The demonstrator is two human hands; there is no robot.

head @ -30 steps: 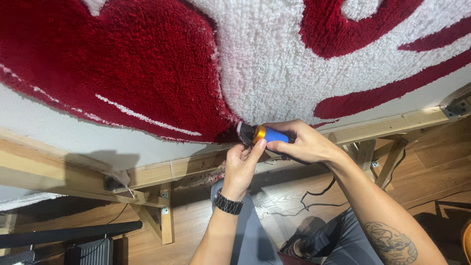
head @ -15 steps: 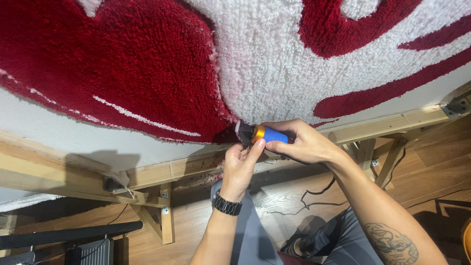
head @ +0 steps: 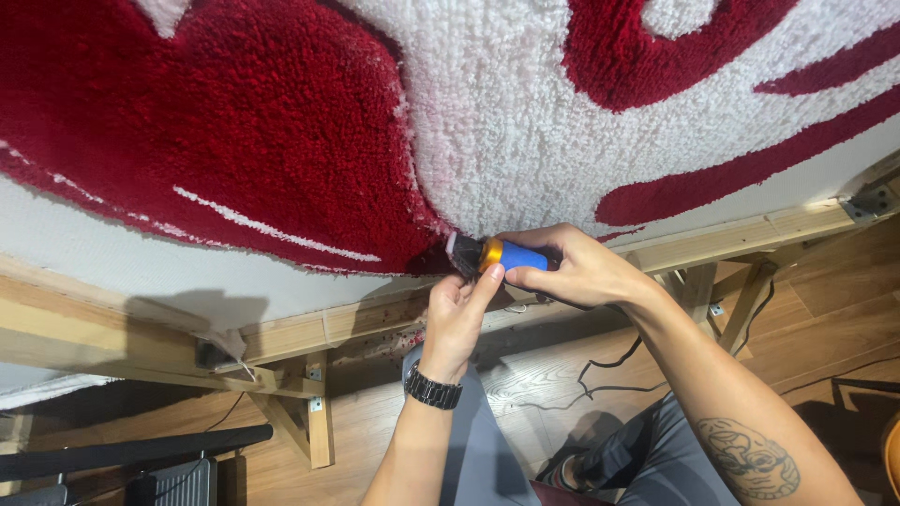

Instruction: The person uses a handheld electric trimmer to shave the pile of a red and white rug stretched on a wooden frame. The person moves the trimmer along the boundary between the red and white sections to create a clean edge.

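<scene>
In the head view, a tufted rug (head: 450, 122) in deep red and white filled the upper half of the frame, stretched on a wooden frame (head: 309, 328) whose lower rail ran from the left edge up toward the right edge. Just below the centre of the frame, a small trimmer (head: 497, 255) with a blue body, an orange collar and a dark cutting head lay against the rug's lower edge, right where a red patch met the white pile.

The right hand (head: 577, 267), coming in from the lower right, had its grip wrapped around the blue body, fingers curled over the top and pinching it firmly. The left hand (head: 459, 314), rising from the bottom centre, had its grip pressed together at the fingertips, with the thumb and first finger touching the orange collar from beneath. A dark wristwatch (head: 433, 387) sat on the left wrist, and a tattoo (head: 750, 459) showed on the right forearm at the lower right.

Under the rail, in the lower part of the frame, a wooden floor (head: 825, 309) carried a black cable (head: 609, 361) that trailed behind the right arm. Red fluff was scattered along the rail near the hands.
</scene>
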